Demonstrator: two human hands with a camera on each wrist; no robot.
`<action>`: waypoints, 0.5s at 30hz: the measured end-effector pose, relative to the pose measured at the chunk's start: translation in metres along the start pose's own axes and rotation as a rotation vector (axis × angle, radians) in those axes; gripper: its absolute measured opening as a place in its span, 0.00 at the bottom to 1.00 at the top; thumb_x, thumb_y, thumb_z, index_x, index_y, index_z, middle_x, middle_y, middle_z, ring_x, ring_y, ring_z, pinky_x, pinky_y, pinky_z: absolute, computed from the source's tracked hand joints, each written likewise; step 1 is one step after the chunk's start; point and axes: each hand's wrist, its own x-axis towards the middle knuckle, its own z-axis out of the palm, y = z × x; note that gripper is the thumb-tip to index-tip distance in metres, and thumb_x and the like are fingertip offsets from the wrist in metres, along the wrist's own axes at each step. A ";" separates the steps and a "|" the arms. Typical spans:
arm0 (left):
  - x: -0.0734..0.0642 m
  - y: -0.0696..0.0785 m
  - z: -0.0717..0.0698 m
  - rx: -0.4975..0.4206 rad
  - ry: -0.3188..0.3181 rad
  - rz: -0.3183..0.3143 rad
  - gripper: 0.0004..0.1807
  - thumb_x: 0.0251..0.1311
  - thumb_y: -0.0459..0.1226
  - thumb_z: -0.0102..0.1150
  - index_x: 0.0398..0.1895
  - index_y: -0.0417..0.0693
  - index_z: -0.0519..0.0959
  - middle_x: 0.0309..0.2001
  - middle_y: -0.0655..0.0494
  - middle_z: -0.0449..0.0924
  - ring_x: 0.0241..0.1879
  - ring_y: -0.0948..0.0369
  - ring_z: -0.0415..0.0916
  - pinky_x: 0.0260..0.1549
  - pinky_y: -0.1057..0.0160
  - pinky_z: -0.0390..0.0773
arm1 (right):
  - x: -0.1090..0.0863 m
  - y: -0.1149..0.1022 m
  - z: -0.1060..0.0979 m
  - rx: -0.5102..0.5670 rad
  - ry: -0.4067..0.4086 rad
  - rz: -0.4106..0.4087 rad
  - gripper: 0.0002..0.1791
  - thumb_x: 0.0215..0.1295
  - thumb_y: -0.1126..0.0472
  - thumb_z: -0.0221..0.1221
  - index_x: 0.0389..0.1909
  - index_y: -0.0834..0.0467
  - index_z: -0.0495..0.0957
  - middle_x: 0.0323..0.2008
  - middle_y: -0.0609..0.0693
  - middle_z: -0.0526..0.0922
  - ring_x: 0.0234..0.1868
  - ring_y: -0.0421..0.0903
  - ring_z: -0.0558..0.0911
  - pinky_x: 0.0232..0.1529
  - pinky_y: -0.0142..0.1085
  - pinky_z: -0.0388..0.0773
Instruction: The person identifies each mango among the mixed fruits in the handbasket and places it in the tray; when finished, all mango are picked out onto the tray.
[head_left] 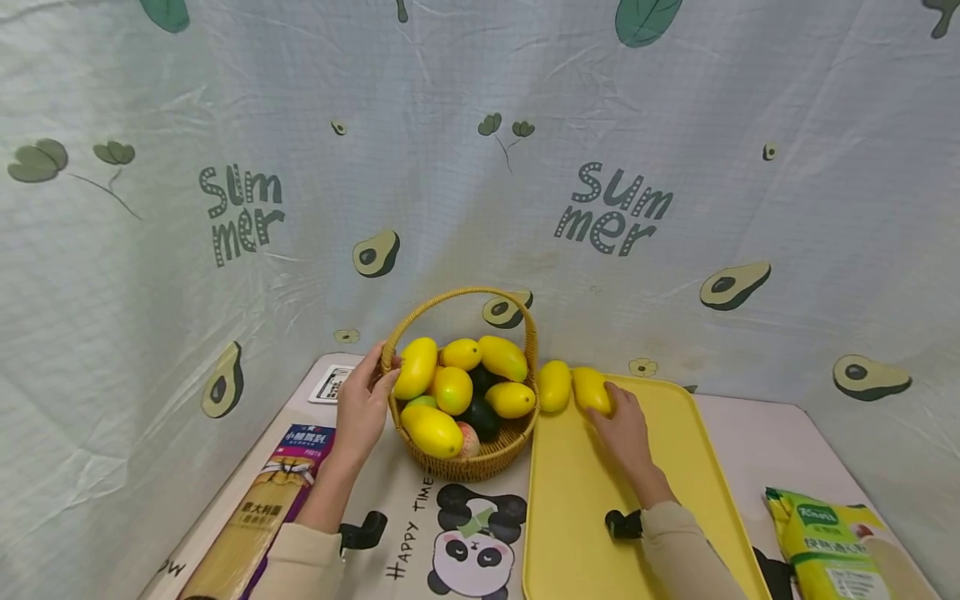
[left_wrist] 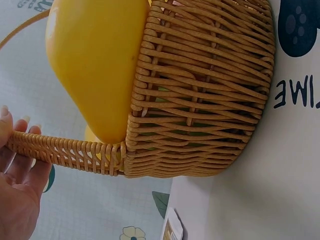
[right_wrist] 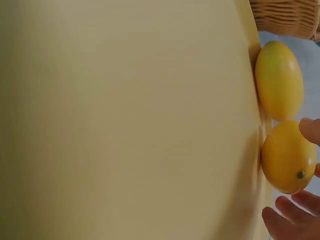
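Two yellow fruits, side by side at far edge of yellow tray (head_left: 570, 500). Right-hand fruit (head_left: 591, 390) at 11 o'clock from right hand (head_left: 626, 433), within reach of thumb and fingers and touching. Left-hand fruit (head_left: 555, 386) at 10 o'clock from same hand, just beside its neighbour, between it and wicker basket (head_left: 480, 468).

Right hand: part-spread, with bent fingers about right-hand fruit; firm grip or mere touch, cannot tell. In right wrist view, thumb at fruit's side, several fingertips just past end with green stem spot.

Left hand (head_left: 363, 408): fingers and thumb bent round basket handle (left_wrist: 65, 152), at handle's 9 o'clock side; basket body at 3 o'clock from hand. Basket upright on counter (head_left: 757, 429), full of longer yellow fruits (head_left: 435, 432), one rounder yellow fruit (head_left: 452, 390), dark green fruit (head_left: 482, 418), pinkish ball (head_left: 468, 442) low down. Longer yellow fruit right next to left hand, inside rim.

Also on counter: pasta packet (head_left: 251, 517) at 7 o'clock from left hand; white card (head_left: 328, 385) at 10 o'clock, near; Knorr bag (head_left: 825, 533) at 4 o'clock from right hand, well apart. Panda print (head_left: 474, 550) at 6 o'clock from basket.
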 end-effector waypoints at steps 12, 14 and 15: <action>-0.001 -0.001 0.000 0.009 0.014 0.003 0.25 0.72 0.31 0.51 0.71 0.40 0.67 0.56 0.39 0.79 0.62 0.49 0.76 0.63 0.58 0.75 | -0.016 -0.038 -0.003 0.105 0.066 -0.121 0.32 0.65 0.55 0.64 0.68 0.58 0.69 0.68 0.62 0.68 0.69 0.62 0.68 0.70 0.60 0.67; -0.001 -0.001 0.001 0.008 0.012 0.004 0.25 0.72 0.31 0.51 0.71 0.40 0.66 0.56 0.39 0.79 0.62 0.49 0.75 0.63 0.58 0.75 | -0.021 -0.052 -0.002 0.123 0.062 -0.155 0.31 0.64 0.55 0.65 0.68 0.58 0.70 0.67 0.61 0.70 0.69 0.62 0.69 0.69 0.60 0.68; -0.002 -0.001 0.001 0.007 0.011 0.004 0.25 0.72 0.31 0.51 0.71 0.40 0.66 0.56 0.39 0.79 0.62 0.49 0.75 0.63 0.57 0.75 | -0.024 -0.058 -0.001 0.126 0.061 -0.175 0.31 0.64 0.55 0.65 0.67 0.58 0.71 0.66 0.60 0.72 0.68 0.61 0.70 0.68 0.59 0.69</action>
